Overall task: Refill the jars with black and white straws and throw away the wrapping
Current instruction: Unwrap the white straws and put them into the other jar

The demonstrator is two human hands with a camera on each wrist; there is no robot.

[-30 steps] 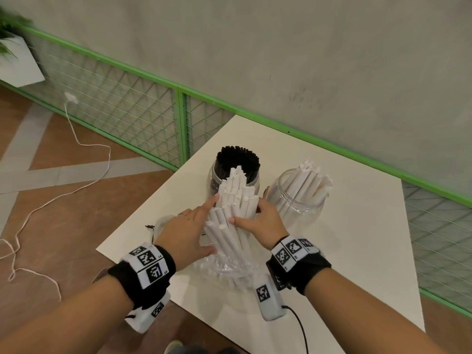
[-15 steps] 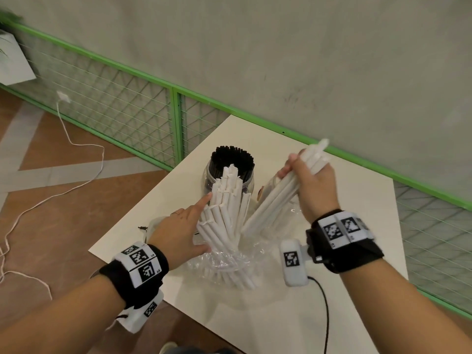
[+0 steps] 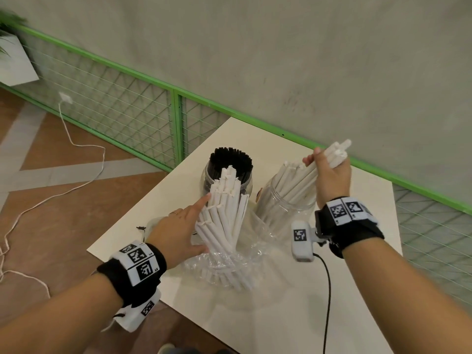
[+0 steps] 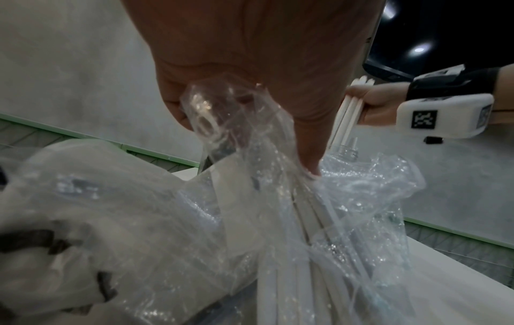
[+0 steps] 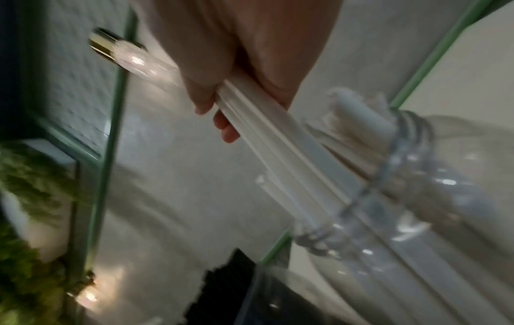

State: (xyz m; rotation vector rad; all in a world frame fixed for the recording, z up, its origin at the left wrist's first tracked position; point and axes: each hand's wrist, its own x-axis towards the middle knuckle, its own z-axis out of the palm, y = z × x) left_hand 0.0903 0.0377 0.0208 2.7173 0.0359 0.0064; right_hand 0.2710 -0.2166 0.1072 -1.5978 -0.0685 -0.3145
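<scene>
Both hands are busy with white straws: the right hand point(image 3: 329, 178) has its fingers curled round a small handful of white straws point(image 3: 320, 166), whose lower ends now reach down inside the clear jar point(image 3: 286, 200) on the right, where half a second ago the same handful was tilted above the jar's mouth with the hand a little nearer the person. A second ago this hand was down at the bundle, pinching straws out of it. The left hand point(image 3: 178, 232) has stayed in place, index finger stretched along the side of the upright bundle of white straws point(image 3: 224, 213) and thumb pressed at its base; the left wrist view shows its fingers gripping the crinkled clear wrapping point(image 3: 222, 264) that is pushed down round the bundle's foot. The second jar point(image 3: 231, 172), behind the bundle, is packed with black straws point(image 3: 231, 159) and looks unchanged. Both jars and the bundle stand on a white table point(image 3: 293, 302), its far edge against a green-framed wire mesh fence point(image 3: 115, 108) below a grey wall point(image 3: 255, 47). To the left lie a brown and grey tiled floor point(image 3: 51, 200), a trailing white cable point(image 3: 76, 144) and a white planter point(image 3: 15, 62) with green leaves.
</scene>
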